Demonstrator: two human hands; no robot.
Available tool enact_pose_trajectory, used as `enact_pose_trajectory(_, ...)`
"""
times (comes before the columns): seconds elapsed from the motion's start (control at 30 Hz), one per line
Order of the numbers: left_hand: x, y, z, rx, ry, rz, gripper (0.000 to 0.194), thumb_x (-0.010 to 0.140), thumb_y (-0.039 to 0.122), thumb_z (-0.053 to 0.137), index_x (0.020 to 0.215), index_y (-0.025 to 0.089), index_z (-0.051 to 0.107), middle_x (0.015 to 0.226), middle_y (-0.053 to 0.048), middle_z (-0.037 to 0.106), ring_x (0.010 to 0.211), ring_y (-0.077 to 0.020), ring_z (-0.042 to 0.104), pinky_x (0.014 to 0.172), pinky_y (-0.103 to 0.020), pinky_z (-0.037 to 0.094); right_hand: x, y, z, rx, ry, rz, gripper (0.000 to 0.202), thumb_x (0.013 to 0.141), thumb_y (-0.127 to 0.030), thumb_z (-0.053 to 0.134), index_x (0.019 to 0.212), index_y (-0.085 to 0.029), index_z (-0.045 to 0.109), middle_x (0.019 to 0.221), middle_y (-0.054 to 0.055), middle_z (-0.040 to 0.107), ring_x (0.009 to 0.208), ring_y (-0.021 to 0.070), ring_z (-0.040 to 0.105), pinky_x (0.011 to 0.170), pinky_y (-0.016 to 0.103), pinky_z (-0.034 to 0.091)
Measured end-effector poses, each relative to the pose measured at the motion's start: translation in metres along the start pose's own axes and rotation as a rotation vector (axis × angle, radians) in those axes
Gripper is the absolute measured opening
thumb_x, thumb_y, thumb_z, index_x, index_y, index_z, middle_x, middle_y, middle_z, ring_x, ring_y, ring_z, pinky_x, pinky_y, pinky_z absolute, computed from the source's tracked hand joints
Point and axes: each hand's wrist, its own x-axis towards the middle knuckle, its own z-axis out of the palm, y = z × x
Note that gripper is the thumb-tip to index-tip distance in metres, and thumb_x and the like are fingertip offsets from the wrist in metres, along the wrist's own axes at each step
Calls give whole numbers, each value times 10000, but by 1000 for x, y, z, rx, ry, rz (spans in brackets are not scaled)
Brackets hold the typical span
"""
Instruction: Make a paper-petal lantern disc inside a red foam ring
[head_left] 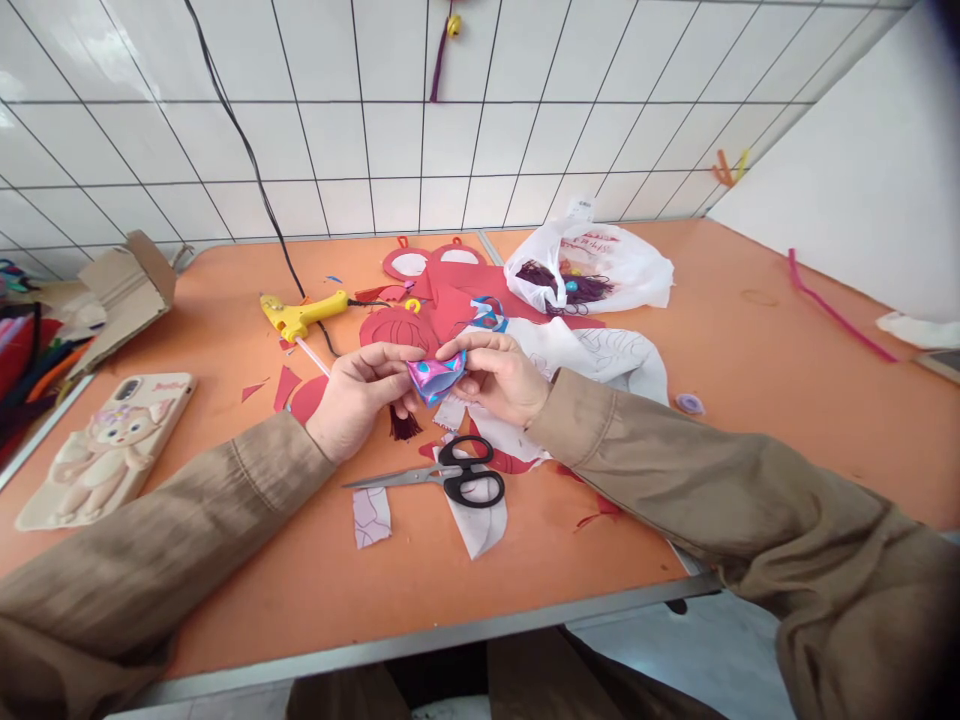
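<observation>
Over an orange table (600, 560), the person's left hand (360, 395) and right hand (504, 378) pinch a small shiny pink-and-blue pouch (432, 378) by opposite sides, fingertips (411, 353) on its edges, above black-handled scissors (465, 470) lying just nearer the body.

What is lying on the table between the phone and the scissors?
In the head view, the left forearm, in a brown sleeve, crosses between the phone and the scissors. Bare orange table shows beside the blade tips.
</observation>
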Motion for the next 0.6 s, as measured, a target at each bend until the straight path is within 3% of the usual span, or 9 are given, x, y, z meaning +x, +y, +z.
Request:
enact_pose_trajectory(0.17, -2, -2, 2, 88, 33, 76, 295, 622, 240, 864, 863, 133, 730, 591, -9, 712, 456, -115, 621, 422, -195, 501, 0, 0, 0, -12, 2, 6, 156, 604, -138, 601, 706, -137, 718, 459, -35, 559, 371, 60, 401, 400, 205, 272)
enact_pose_trajectory(0.33, -1, -3, 1, 127, 76, 114, 262, 641, 320, 870, 763, 140, 722, 501, -8, 669, 419, -113, 590, 409, -193, 480, -1, 2, -2, -31, 10, 41, 136, 624, -150, 626, 752, -151, 672, 513, -10, 609, 387, 75, 429, 410, 210, 278)
enact_pose_trajectory(0.53, -3, -3, 2, -26, 109, 15, 270, 608, 322, 886, 679, 159, 683, 500, 18, 634, 362, -56, 472, 358, -154, 342, -5, 3, -6, -108, -89, -85, 370, 796, -464, 641, 1022, -173, 664, 703, 17, 658, 478, 99, 497, 419, 229, 307)
enact_pose_trajectory(0.6, -4, -1, 4, -77, 129, -31, 281, 586, 312, 894, 657, 163, 667, 461, 34, 587, 351, -46, 428, 347, -145, 282, -7, 2, -5, -188, -131, -181, 435, 796, -504, 679, 1102, -198, 642, 858, 26, 672, 592, 113, 565, 471, 240, 402)
